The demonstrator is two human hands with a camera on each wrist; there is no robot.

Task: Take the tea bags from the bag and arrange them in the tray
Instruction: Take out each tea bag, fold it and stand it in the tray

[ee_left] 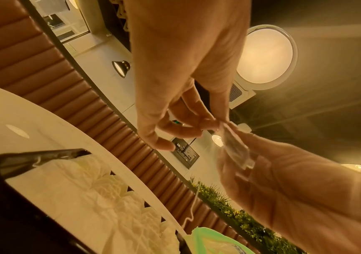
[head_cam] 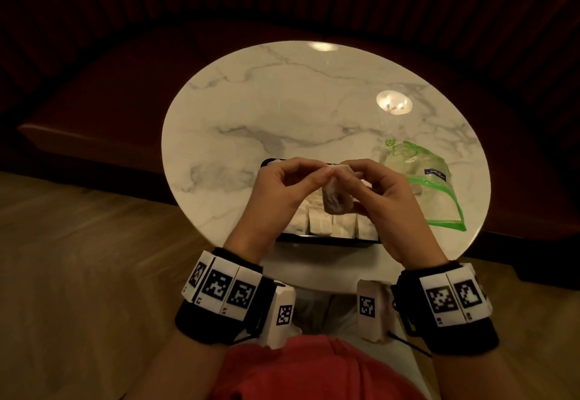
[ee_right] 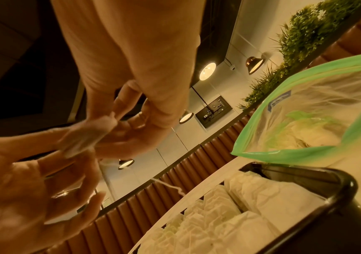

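Note:
A tea bag [head_cam: 334, 200] hangs above the black tray [head_cam: 326, 238], and both hands hold it. My left hand [head_cam: 324, 176] pinches its upper edge from the left; my right hand [head_cam: 346, 168] pinches it from the right. In the left wrist view the tea bag [ee_left: 237, 149] lies against the right hand's fingers. Its string [ee_right: 170, 185] dangles loose. Several white tea bags [head_cam: 320, 223] lie in rows in the tray. The clear zip bag [head_cam: 430, 186] with green edges lies open to the tray's right, with more tea bags [ee_right: 309, 135] inside.
The tray sits at the near edge of a round marble table [head_cam: 282, 101]. A dark red upholstered bench [head_cam: 110, 101] curves behind the table, and wood floor [head_cam: 78, 258] shows to the left. The zip bag's mouth [ee_right: 262, 153] reaches the tray's rim [ee_right: 335, 178].

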